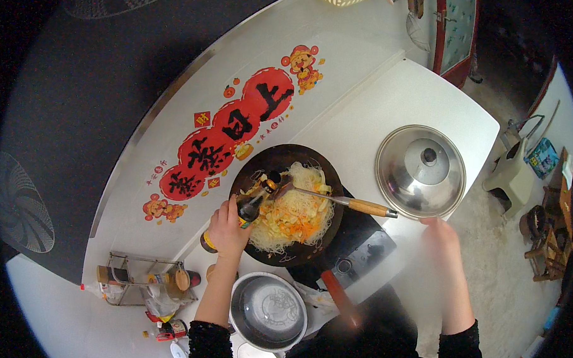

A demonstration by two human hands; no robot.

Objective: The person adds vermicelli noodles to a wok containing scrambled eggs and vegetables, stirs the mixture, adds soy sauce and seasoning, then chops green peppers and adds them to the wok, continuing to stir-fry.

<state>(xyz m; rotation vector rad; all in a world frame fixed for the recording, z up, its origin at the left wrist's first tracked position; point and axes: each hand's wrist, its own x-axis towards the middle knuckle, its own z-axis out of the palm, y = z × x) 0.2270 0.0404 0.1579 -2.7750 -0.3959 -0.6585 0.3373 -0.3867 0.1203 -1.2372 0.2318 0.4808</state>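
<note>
My left hand (pixel 230 231) grips a dark glass sauce bottle (pixel 250 208), tilted with its neck over the wok (pixel 292 155). In the wok lie pale thin noodles (pixel 305 177) with shredded carrot (pixel 301 229) and pieces of cabbage (pixel 271 218). A metal spatula with a wooden handle (pixel 368 208) rests across the food, its handle reaching past the rim. My right hand (pixel 440 239), partly blurred, is beside the near edge of a domed steel lid (pixel 421 172). Its fingers look curled; whether they touch the lid I cannot tell.
The wok sits on a black cooktop (pixel 364 255), its red handle (pixel 339 297) towards me. A metal basin (pixel 268 311) with clear liquid stands near my left forearm. At left are a wire seasoning rack (pixel 141 280) and a lying bottle (pixel 170 330). A plastic stool (pixel 516 177) stands right.
</note>
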